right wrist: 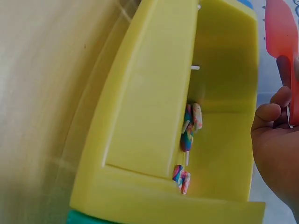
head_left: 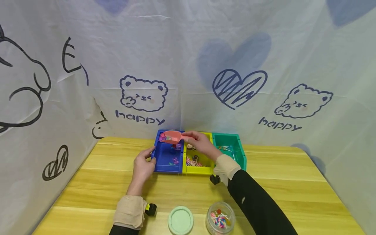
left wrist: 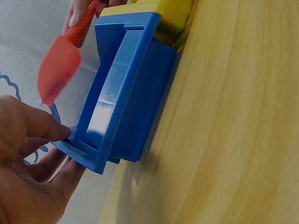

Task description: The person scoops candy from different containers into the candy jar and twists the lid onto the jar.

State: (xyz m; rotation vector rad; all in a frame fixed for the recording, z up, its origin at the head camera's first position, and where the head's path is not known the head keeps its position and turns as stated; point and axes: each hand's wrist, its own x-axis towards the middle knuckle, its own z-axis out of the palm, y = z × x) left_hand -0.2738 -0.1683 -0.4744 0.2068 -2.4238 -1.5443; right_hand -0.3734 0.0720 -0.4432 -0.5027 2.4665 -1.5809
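Observation:
My right hand (head_left: 202, 142) grips the handle of a pink-red scoop (head_left: 173, 137), whose bowl hangs over the back of the blue bin (head_left: 163, 160). Colourful pieces show at the scoop's mouth. With thumb and fingers, my left hand (head_left: 144, 167) pinches the blue bin's left rim, clearly seen in the left wrist view. A few small purple pieces (head_left: 175, 160) lie on the blue bin's floor. Beside it, the yellow bin (head_left: 199, 170) holds several swirled lollipops (right wrist: 188, 139). The right forearm crosses over part of the yellow and green bins.
At the right end of the joined row, a green bin (head_left: 243, 160) holds several small sticks. Nearer me stand a clear jar (head_left: 209, 225) with lollipops inside and a round pale green lid (head_left: 180, 220). A printed white cloth (head_left: 188, 98) hangs right behind the wooden table (head_left: 273, 182).

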